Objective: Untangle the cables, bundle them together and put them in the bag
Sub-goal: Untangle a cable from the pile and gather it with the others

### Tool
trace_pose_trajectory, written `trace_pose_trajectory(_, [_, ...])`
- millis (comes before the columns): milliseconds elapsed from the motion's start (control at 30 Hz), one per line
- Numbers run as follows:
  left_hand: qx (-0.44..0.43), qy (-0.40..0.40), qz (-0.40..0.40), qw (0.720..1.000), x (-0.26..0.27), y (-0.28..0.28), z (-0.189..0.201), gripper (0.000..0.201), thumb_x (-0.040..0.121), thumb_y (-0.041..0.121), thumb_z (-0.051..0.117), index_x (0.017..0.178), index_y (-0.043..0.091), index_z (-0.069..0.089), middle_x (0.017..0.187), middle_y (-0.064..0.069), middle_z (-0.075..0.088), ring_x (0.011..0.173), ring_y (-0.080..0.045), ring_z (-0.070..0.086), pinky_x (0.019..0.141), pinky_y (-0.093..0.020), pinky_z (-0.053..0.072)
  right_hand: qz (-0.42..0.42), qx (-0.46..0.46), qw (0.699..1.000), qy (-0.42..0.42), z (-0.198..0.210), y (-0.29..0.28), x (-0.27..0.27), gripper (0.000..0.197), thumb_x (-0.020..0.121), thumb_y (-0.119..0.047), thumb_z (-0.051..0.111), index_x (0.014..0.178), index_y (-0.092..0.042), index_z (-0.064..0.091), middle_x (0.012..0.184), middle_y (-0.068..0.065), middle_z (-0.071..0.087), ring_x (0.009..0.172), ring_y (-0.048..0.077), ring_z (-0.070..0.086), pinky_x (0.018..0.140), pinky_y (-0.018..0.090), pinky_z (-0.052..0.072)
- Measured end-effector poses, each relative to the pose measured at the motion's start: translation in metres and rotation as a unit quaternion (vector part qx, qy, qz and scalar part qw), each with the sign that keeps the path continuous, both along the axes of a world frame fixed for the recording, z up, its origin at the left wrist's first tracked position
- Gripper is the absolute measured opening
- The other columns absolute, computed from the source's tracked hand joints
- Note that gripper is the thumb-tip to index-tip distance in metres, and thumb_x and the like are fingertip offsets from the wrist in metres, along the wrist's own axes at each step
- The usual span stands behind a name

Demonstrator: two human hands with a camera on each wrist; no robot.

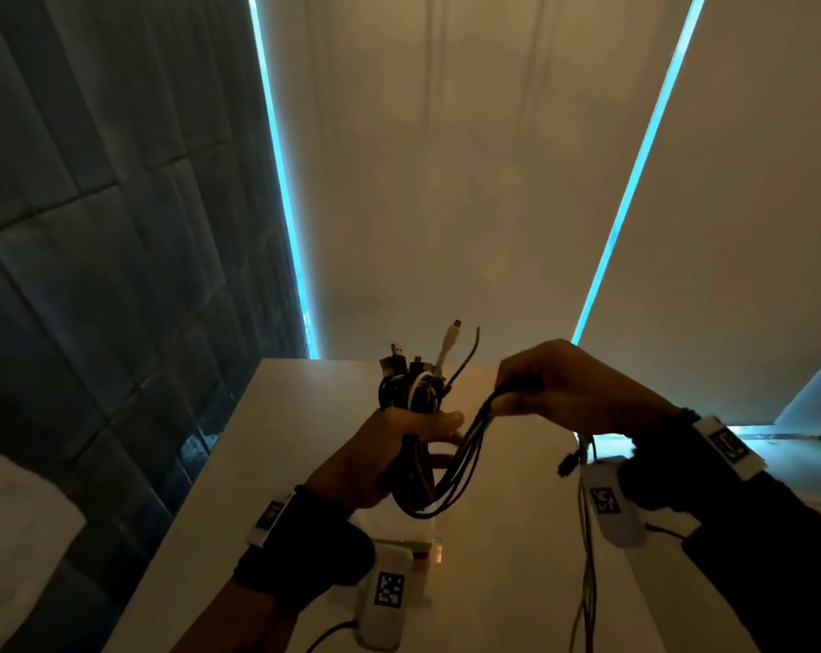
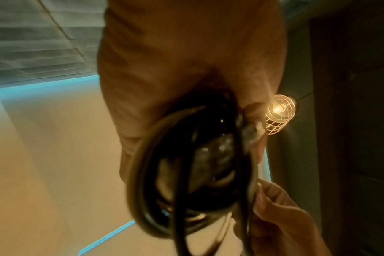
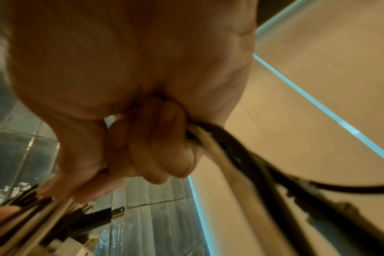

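Left hand [image 1: 390, 457] wraps its fingers round the cable bundle [image 1: 411, 393], held upright above the counter [image 1: 517, 534], over its middle. Connector ends stick up out of the fist: a white plug [image 1: 451, 339], a dark USB plug [image 1: 397, 355], a thin black lead [image 1: 467, 358]. Below the fist the cables hang in a dark loop [image 1: 427, 504], off the counter surface. Left wrist view: black loops fill the frame under the palm, blurred.

Right hand [image 1: 569, 386] is curled tight on a run of black and white strands [image 1: 477, 424], pinched at the fingertips, just right of the left hand and slightly higher. Strands slope down from it into the loop. More cable trails out of the back of the right fist and drops past the wrist toward the counter's near edge [image 1: 587, 558]. Right wrist view: fingers [image 3: 162, 138] folded over a white cable and black ones.

Both wrists carry white tagged camera units [image 1: 387, 591]. Counter's far edge meets pale blinds; tiled wall to the left. Caged lamp [image 2: 279, 113] glows in the left wrist view. Bag: can't spot it.
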State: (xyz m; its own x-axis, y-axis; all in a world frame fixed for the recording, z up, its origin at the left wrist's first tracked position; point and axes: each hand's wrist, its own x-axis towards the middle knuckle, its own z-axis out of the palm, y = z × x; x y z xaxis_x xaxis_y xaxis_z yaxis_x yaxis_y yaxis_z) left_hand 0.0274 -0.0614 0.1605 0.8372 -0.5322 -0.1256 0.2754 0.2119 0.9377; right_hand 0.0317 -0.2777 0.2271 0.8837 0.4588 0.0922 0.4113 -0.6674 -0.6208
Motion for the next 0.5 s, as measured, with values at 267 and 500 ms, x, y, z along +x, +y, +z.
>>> trace_pose_trajectory(267, [0.009,-0.06,-0.06,0.996,-0.013,-0.009,0.001,0.033,0.085,0.019,0.059,0.115,0.005,0.06,0.092,-0.007,0.072,0.077,-0.021,0.066,0.07,-0.03,0.052,-0.014,-0.007,0.999,-0.049,-0.001,0.014,0.021,0.005,0.084,-0.015,0.07,0.087,-0.013,0.074,0.078,-0.006,0.068,0.075,0.007,0.065,0.071,0.023,0.051])
trace_pose_trajectory(500, [-0.018,-0.068,0.016,0.997,-0.017,-0.016,-0.006,0.012,0.086,0.009,0.065,0.089,0.001,0.057,0.066,0.0,0.064,0.05,-0.01,0.049,0.051,-0.024,0.045,-0.054,-0.011,0.997,-0.057,-0.007,0.003,0.031,0.022,0.074,-0.031,0.077,0.078,-0.01,0.072,0.063,-0.005,0.062,0.056,0.002,0.054,0.054,0.013,0.041])
